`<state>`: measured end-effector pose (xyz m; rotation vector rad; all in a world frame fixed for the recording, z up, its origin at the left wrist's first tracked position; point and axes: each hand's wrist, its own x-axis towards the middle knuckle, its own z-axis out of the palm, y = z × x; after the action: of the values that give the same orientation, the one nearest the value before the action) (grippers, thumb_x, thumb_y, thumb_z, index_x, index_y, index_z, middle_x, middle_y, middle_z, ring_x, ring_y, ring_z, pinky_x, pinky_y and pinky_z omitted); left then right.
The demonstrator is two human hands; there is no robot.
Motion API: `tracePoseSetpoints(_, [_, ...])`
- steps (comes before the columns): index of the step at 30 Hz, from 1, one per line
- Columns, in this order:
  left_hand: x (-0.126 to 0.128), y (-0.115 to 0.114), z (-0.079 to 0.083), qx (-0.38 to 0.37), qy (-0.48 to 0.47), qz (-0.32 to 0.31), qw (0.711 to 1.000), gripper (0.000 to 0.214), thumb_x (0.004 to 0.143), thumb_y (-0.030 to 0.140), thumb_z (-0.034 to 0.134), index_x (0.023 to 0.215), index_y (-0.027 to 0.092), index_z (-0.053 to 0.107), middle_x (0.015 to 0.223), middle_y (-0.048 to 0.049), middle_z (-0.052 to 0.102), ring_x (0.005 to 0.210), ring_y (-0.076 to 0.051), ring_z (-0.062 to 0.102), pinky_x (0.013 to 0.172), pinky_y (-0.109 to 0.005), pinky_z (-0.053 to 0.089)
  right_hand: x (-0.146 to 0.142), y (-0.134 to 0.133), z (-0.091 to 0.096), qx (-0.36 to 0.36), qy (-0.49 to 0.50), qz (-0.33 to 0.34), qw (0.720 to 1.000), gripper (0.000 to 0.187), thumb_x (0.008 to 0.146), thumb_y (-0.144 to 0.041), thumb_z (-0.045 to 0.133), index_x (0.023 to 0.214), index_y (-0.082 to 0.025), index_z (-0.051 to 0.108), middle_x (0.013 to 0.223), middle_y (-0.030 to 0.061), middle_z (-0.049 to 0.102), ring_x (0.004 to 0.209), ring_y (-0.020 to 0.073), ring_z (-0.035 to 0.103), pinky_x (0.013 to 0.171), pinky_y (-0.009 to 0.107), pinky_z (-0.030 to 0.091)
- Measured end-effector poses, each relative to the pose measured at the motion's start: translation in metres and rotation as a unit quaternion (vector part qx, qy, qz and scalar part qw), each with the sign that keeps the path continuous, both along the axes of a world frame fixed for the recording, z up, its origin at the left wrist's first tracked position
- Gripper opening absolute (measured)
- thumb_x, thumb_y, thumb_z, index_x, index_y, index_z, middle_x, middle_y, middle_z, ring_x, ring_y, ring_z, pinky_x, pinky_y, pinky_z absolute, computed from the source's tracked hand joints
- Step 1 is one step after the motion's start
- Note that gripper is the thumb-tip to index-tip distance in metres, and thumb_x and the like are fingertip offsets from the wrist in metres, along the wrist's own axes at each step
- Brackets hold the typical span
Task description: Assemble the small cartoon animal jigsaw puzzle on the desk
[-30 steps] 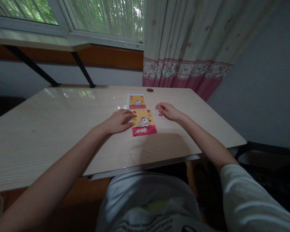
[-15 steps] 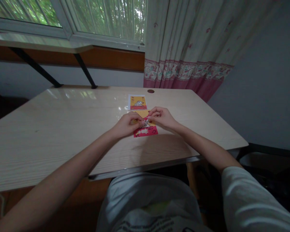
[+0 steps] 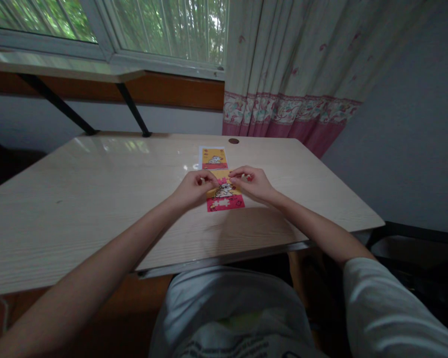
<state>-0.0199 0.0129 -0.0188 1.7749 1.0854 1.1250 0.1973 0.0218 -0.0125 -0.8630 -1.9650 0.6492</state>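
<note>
We see the yellow-and-red puzzle card [image 3: 225,195] lying flat on the wooden table [image 3: 97,199], right under our fingertips. Our left hand [image 3: 191,188] and right hand [image 3: 253,182] pinch at its far edge, fingers curled together — whether they grip a piece we cannot tell. Just beyond the fingers lies a smaller picture card [image 3: 213,157].

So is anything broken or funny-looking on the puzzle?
Yes. The puzzle has a white, piece-shaped gap in its red bottom strip, where a piece is missing. Both hands, left hand and right hand, rest on its top edge. Nothing looks torn or spilled.
</note>
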Motion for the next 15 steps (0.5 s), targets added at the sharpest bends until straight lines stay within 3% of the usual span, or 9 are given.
tracePoseSetpoints(5, [0.0021, -0.0017, 0.0000, -0.045, -0.037, -0.013, 0.998, 0.018, 0.065, 0.035, 0.068, 0.063, 0.018, 0.064, 0.066, -0.0020, 0.063, 0.063, -0.016, 0.056, 0.060, -0.030, 0.045, 0.0050, -0.0034, 0.0045, 0.141, -0.107, -0.023, 0.984, 0.020, 0.089, -0.038, 0.061, 0.090, -0.021, 0.072, 0.084, 0.0053, 0.071, 0.081, 0.0178, 0.061, 0.081, 0.034, 0.042])
tracePoseSetpoints(15, [0.0026, -0.0006, 0.0009, -0.047, -0.009, -0.042, 0.998, 0.021, 0.066, 0.039, 0.066, 0.064, 0.018, 0.064, 0.069, -0.0037, 0.065, 0.068, -0.017, 0.058, 0.062, -0.031, 0.045, 0.0042, -0.0056, 0.0053, 0.198, -0.194, -0.014, 0.961, 0.025, 0.095, -0.036, 0.049, 0.092, -0.019, 0.066, 0.085, 0.0073, 0.069, 0.082, 0.0191, 0.058, 0.079, 0.034, 0.035])
